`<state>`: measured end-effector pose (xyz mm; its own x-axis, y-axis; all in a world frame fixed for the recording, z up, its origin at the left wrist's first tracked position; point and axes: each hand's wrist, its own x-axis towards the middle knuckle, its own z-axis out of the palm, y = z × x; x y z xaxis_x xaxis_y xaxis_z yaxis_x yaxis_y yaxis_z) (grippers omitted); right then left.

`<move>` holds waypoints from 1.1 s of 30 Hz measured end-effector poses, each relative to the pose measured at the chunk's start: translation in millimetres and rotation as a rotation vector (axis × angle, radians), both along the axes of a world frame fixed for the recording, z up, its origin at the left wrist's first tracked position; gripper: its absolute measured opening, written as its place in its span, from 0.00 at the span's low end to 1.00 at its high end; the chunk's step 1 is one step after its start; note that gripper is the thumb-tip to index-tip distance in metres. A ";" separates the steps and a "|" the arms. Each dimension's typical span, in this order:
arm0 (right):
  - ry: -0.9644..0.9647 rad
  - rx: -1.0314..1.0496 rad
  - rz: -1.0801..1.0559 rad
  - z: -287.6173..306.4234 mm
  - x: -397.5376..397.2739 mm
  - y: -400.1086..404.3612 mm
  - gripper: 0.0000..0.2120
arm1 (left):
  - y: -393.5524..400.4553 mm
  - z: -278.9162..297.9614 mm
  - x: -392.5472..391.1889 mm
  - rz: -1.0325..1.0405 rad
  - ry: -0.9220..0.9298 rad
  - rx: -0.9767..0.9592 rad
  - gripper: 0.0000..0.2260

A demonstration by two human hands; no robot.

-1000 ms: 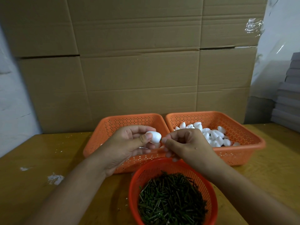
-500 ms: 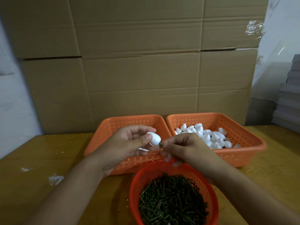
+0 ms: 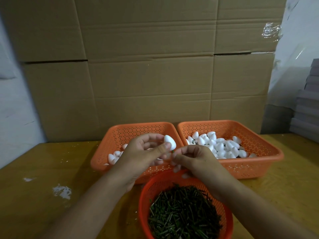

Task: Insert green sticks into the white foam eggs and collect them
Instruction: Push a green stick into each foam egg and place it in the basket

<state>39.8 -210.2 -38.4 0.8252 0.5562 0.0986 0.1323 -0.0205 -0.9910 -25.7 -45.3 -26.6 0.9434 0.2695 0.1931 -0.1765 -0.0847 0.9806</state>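
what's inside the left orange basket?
The left orange basket holds a few white foam eggs near its front left. The left hand, gripping another egg, covers much of the inside, so the full count and any sticks on them cannot be seen.

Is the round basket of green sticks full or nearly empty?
Fairly full: green sticks heap across the round basket, hiding its bottom, though its near edge is cut off.
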 end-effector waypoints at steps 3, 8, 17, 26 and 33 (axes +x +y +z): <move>-0.010 -0.002 0.008 -1.6 -3.2 1.7 0.07 | -2.0 -2.8 0.7 0.007 -0.025 0.005 0.21; -0.027 -0.003 0.020 -2.5 -5.9 3.2 0.08 | -1.7 -2.0 -0.2 0.000 -0.036 0.013 0.18; -0.048 0.016 0.063 -2.3 -3.3 -0.7 0.06 | 1.5 2.9 -3.3 -0.086 -0.001 0.043 0.12; -0.035 0.019 0.090 -0.5 -4.3 -0.1 0.07 | 3.4 2.6 -3.1 -0.118 0.012 0.029 0.14; -0.015 0.021 0.089 0.6 -3.9 -1.4 0.04 | 5.6 2.4 -3.7 -0.131 0.020 0.018 0.15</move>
<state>35.9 -211.6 -37.8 0.7708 0.6251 0.1232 0.1476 0.0128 -0.9890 -29.4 -39.8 -24.1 0.9740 0.1405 0.1777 -0.1676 -0.0803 0.9826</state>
